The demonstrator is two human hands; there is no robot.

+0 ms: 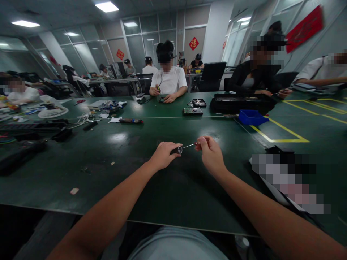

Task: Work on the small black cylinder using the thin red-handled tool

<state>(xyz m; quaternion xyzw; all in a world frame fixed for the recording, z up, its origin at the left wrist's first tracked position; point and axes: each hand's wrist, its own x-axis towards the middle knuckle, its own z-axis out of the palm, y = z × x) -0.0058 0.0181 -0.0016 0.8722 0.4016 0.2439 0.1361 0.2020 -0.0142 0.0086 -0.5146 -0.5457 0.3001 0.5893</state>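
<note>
Pale shirt [176,247] is showing nearest. Over the green table [81,155], my left hand [162,156] is curling snugly around a dark tube [175,150]; my right hand [213,154] is pinching a thin rod [188,146] at its mouth, fingertips closed. Steady alignment is seeming needed.

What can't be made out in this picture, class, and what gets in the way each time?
All in the head view:
- Back end of the dark cylinder: hidden by the left hand.
- Grip end of the thin rod: covered by the right hand.
- Face of the item at right: pixelated.
- Markings on the circuit board: too small.
</note>
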